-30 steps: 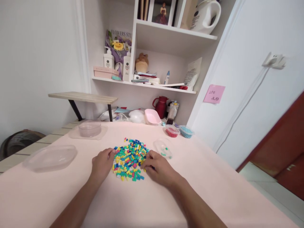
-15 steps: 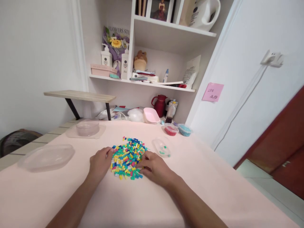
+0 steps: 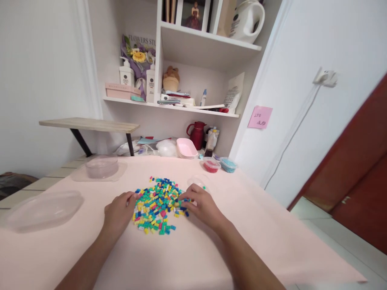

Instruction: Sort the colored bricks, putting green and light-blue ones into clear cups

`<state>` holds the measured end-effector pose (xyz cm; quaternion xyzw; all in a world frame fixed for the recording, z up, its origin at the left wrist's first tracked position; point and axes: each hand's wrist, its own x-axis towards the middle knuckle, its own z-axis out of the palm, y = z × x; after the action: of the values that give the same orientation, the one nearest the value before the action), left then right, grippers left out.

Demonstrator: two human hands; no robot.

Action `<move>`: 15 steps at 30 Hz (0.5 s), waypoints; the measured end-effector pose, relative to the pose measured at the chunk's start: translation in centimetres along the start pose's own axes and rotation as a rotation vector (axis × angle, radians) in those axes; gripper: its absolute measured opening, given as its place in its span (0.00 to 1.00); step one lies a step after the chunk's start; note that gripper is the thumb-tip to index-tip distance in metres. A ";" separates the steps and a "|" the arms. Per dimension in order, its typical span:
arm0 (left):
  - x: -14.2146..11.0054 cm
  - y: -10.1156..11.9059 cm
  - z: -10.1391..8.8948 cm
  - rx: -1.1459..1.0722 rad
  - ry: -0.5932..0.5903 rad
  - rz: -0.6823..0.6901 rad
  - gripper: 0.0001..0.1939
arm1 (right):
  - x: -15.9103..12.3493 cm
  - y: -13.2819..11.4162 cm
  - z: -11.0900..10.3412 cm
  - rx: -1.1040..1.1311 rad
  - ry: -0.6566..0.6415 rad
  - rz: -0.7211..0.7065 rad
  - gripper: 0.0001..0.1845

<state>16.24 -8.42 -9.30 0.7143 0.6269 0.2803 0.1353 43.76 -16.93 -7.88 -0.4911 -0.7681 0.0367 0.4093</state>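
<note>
While the brick pile (image 3: 155,203) sits on the pink table (image 3: 169,262), left hand (image 3: 119,210) curls at its left edge, right hand (image 3: 202,205) at its right, fingers bent. Can't tell if either grips anything; clear tub (image 3: 198,178) just beyond right hand.

We look out from just one camera, worn on the head. It faces forward and down, with the left hand (image 3: 119,210) and right hand (image 3: 203,206) close by, the pink tabletop (image 3: 151,262) below and the white shelves (image 3: 211,37) farther off.
</note>
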 end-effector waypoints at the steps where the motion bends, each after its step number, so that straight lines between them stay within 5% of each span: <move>1: 0.1 0.0 0.0 -0.003 0.000 -0.001 0.19 | 0.1 0.3 -0.7 0.016 0.098 0.039 0.08; 6: 0.5 -0.1 0.1 -0.003 -0.028 -0.012 0.20 | 0.0 2.2 -2.9 -0.072 0.504 0.265 0.10; 11: 0.4 0.0 0.0 0.010 -0.035 -0.012 0.20 | -0.2 3.1 -2.7 -0.155 0.555 0.335 0.17; 15: 0.1 0.2 0.1 0.010 -0.020 0.020 0.20 | -0.3 1.7 -2.1 -0.063 0.446 0.201 0.14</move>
<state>16.46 -8.34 -9.27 0.7238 0.6198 0.2714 0.1355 46.48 -17.00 -7.42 -0.5735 -0.6067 -0.0559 0.5477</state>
